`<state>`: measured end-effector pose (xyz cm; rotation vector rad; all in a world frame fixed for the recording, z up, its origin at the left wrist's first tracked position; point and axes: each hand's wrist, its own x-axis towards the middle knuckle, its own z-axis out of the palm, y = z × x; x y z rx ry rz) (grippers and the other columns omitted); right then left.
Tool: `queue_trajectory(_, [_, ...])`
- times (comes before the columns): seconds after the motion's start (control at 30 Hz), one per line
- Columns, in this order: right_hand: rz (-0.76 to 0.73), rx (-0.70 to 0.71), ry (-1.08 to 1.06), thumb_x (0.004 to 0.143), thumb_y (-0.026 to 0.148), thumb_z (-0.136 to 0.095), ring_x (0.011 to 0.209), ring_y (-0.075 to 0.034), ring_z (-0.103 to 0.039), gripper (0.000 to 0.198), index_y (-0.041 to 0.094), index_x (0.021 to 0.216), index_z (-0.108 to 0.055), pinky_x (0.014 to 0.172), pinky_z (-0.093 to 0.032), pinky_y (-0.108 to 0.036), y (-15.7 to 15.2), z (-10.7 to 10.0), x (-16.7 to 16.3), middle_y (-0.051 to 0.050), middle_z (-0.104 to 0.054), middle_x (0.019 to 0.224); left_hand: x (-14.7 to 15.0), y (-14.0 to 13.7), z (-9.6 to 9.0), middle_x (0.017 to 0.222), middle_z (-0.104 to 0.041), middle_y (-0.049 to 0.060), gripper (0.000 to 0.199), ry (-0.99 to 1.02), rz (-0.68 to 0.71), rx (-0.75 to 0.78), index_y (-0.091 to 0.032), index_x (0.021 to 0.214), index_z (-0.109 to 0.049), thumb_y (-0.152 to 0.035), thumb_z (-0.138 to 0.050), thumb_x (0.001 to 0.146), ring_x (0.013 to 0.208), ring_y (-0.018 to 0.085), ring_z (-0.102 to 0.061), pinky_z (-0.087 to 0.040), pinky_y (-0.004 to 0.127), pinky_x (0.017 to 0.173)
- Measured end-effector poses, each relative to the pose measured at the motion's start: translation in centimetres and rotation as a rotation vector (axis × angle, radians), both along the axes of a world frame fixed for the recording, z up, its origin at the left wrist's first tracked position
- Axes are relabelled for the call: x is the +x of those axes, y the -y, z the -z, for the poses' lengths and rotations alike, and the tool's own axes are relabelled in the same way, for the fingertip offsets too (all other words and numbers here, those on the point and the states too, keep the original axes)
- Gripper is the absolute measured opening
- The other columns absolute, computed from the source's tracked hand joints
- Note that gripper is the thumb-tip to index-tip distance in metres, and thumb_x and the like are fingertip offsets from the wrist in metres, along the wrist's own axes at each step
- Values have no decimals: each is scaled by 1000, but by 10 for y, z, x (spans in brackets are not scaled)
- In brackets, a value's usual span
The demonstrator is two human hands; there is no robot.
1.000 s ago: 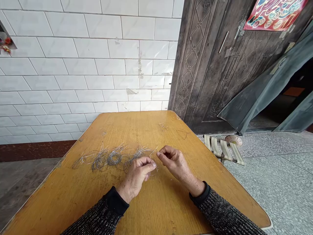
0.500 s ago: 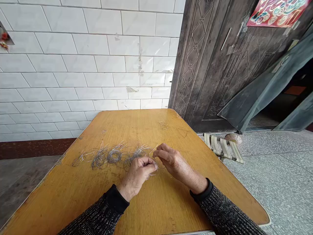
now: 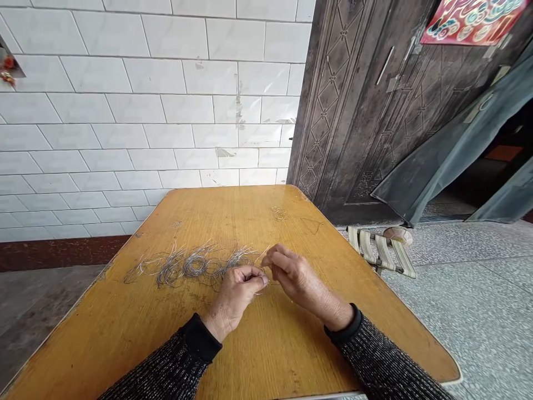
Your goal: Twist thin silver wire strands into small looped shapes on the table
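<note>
L hand [image 3: 234,297] is pinching a thin wire [image 3: 260,256] betw. thumb & index, approx. mid tabletop [image 3: 270,344]; part of the wire sticks up past the fingertips. R hand [image 3: 296,275] is just beside it, fingers curled in w/ tips at the wire; can't tell if they grip it or only touch. Vs. 1 s ago: R hand has come in closer to L & its fingers are more bent; L hand pretty much same spot, same pinch. Vs. 0.5 s ago: nearly no chg, though the wire loop under L fingertips shows less now. Wire bundles [image 3: 195,265] unmoved, in a row to L of & just behind L hand, loose ends fanned out. Small wire coil [image 3: 278,213] nr far R part of tabletop, bent wire [image 3: 312,225] nr R edge, both same as before. Labels etc.: red poster [image 3: 470,22] on dark door [image 3: 353,111], swirly print, cut off at top; can't tell if any of it's writing.
</note>
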<state>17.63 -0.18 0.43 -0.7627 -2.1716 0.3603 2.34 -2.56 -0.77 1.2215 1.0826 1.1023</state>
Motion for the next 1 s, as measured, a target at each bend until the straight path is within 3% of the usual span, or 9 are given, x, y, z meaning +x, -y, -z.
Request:
queue_trajectory(0.1, [72, -126, -202, 87, 24, -43, 78, -15, -54, 27, 19, 114, -46, 59, -46, -25, 0, -1, -1, -10, -53, 100, -5, -4, 0, 53, -40, -7, 19, 121, -83, 3, -16, 63, -55, -32, -65, 63, 42, 4, -29, -20, 21, 42])
queue_trajectory(0.17, [108, -256, -315, 85, 32, -48, 75, -14, -54, 36, 18, 117, -42, 54, -45, -24, -1, 0, -3, -10, -54, 98, -7, -6, -2, 55, -42, -7, 21, 187, -138, -2, -16, 67, -56, -33, -66, 63, 42, 4, -32, -21, 20, 41])
queue_trajectory(0.3, [-6, -595, -373, 78, 44, -55, 58, -10, -51, 32, 15, 90, -50, 49, -41, -21, -4, 5, -10, -1, -54, 69, -9, -6, -5, 56, -45, -6, 24, 206, -131, 1, -16, 74, -59, -36, -67, 65, 44, 5, -38, -28, 20, 42])
queue_trajectory(0.4, [-49, -745, -394, 71, 51, -58, 46, -7, -45, 37, 15, 71, -50, 44, -35, -19, -5, 6, -14, 3, -50, 57, -8, -4, -6, 57, -49, -4, 24, 209, -70, -7, -15, 78, -60, -34, -67, 66, 48, 7, -43, -33, 20, 46])
queue_trajectory(0.67, [-43, -835, -501, 63, 56, -63, 41, -6, -45, 43, 15, 64, -50, 39, -32, -18, -5, 4, -16, 4, -51, 52, -9, -3, -5, 70, -53, 0, 25, 330, 43, -80, -14, 84, -59, -30, -63, 66, 54, 8, -51, -39, 22, 51])
queue_trajectory(0.87, [-55, -798, -467, 66, 52, -63, 37, -4, -37, 39, 16, 59, -49, 38, -26, -18, -4, 2, -12, 6, -46, 46, -19, -7, -8, 81, -55, 3, 44, 107, 22, -85, -16, 90, -61, -55, -47, 76, 60, 11, -54, -36, 19, 45])
queue_trajectory(1.0, [-97, -827, -420, 64, 52, -64, 36, -3, -35, 40, 16, 58, -48, 37, -26, -17, -5, 4, -11, 7, -44, 45, -22, -8, -12, 70, -53, 2, 41, 20, -13, -26, -14, 80, -63, -53, -54, 72, 54, 7, -45, -26, 17, 41])
